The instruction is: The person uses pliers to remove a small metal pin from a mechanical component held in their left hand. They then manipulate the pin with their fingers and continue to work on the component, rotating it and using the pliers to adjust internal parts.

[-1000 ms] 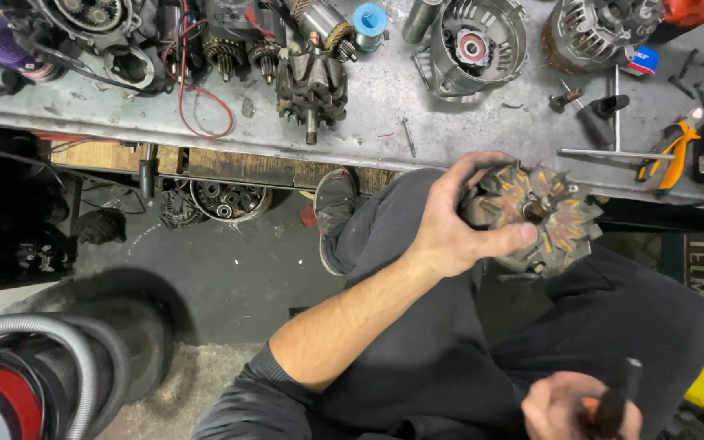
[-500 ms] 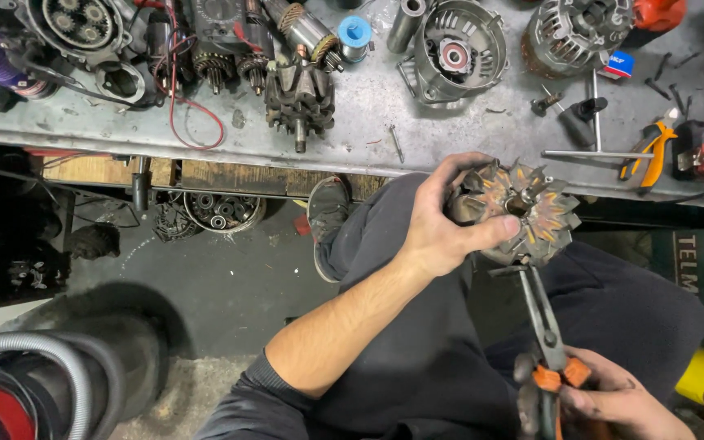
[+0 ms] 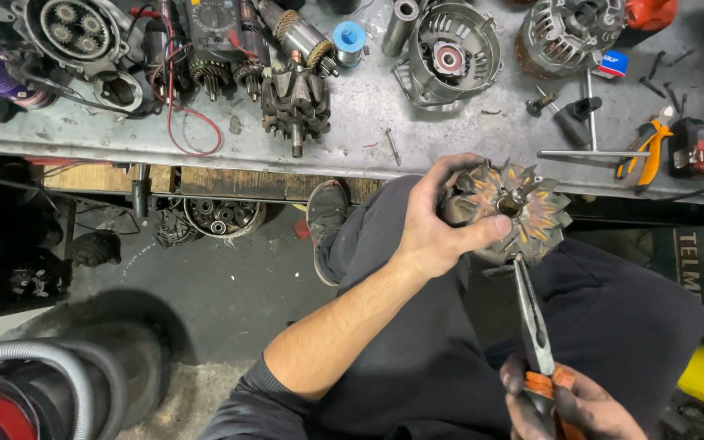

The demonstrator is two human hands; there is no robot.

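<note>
While gripped: rotor (image 3: 523, 213) rusty, claw-poled | pliers (image 3: 535, 326) touching rim

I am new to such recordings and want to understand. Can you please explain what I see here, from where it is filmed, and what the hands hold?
A camera on the person's head looks down at their own two hands. The left hand grips a rusty claw-shaped rotor over the lap. The right hand holds orange-handled pliers, whose tip touches the rotor's lower edge. Beyond lies a grey metal workbench with another rotor, a round metal housing, red wire and more pliers.
</note>
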